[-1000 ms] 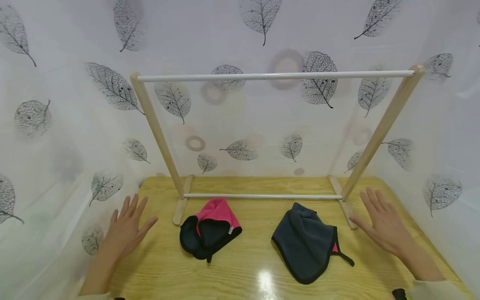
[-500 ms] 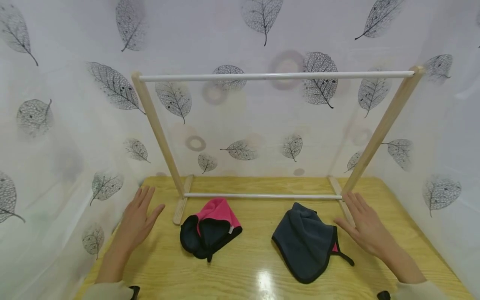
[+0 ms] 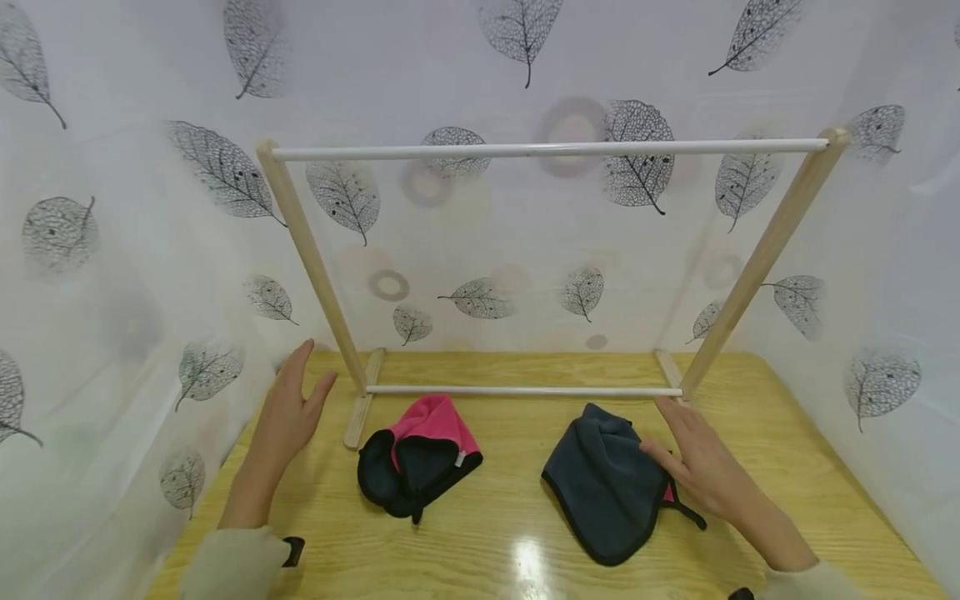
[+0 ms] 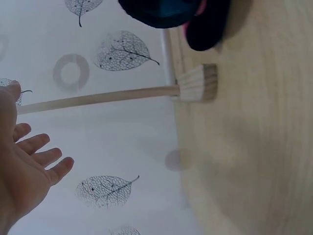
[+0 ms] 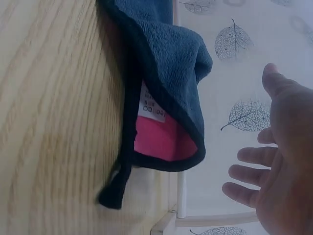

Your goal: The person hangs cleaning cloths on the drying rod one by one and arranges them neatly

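A pink fleece cloth piece with black trim and a black inside [image 3: 431, 458] lies crumpled left of centre on the table. To its right lies a dark grey fleece piece [image 3: 603, 487], edged in black, with a strap; the right wrist view shows its pink lining and a white label [image 5: 151, 105]. My left hand [image 3: 288, 421] is held with fingers extended left of the pink piece, near the rack's left foot, holding nothing. My right hand [image 3: 705, 467], fingers extended too, overlaps the grey piece's right edge in the head view; the right wrist view shows it apart from the cloth.
A rack with a white top bar [image 3: 551, 150], a white lower bar [image 3: 525, 391] and wooden posts [image 3: 765, 258] stands at the back of the wooden table [image 3: 450, 562]. Leaf-printed white curtain [image 3: 510, 225] hangs behind and at both sides.
Both hands have moved inward, the left rightward and turned more edge-on, the right leftward to the grey piece. The fleece pieces and the rack have stayed in place.
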Tool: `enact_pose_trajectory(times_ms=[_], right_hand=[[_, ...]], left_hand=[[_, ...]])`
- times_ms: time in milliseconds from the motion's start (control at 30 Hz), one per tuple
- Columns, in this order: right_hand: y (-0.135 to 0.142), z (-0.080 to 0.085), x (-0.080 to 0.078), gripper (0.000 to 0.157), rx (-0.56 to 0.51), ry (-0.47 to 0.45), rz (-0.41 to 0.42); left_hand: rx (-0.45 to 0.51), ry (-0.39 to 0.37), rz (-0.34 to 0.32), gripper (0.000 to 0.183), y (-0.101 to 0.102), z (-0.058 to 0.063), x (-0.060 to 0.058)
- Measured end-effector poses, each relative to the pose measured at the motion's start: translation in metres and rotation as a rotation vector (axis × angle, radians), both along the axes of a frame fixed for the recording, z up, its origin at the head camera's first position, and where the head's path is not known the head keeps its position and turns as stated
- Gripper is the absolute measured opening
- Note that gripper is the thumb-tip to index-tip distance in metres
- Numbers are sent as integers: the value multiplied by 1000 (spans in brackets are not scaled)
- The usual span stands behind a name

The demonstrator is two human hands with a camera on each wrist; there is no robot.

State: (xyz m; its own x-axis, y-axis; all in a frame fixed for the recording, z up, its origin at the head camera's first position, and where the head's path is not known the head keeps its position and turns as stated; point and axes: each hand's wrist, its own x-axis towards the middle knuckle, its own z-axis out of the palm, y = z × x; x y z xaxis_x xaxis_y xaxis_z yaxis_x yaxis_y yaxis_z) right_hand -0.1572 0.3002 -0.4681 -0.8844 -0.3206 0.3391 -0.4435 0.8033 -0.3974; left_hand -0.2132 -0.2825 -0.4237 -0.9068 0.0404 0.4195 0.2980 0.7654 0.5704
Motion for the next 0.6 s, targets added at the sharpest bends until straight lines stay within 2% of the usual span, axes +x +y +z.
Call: enact_pose_trajectory(times_ms=[100,267,467,600], right_hand=[[-3,-3,0,69,5,-9,-6],[-7,-6,2,66,7,-62,-26],[-15,-10,2,65,0,-79,-33],[-19,-13,2,63,-7,-70,-40]], left_hand=[[53,33,14,68,4,11,-11],[184,85,25,66,8,39,-28],[331,65,69,67,11,70,-45],[386,75,100,67,13,82,-57]])
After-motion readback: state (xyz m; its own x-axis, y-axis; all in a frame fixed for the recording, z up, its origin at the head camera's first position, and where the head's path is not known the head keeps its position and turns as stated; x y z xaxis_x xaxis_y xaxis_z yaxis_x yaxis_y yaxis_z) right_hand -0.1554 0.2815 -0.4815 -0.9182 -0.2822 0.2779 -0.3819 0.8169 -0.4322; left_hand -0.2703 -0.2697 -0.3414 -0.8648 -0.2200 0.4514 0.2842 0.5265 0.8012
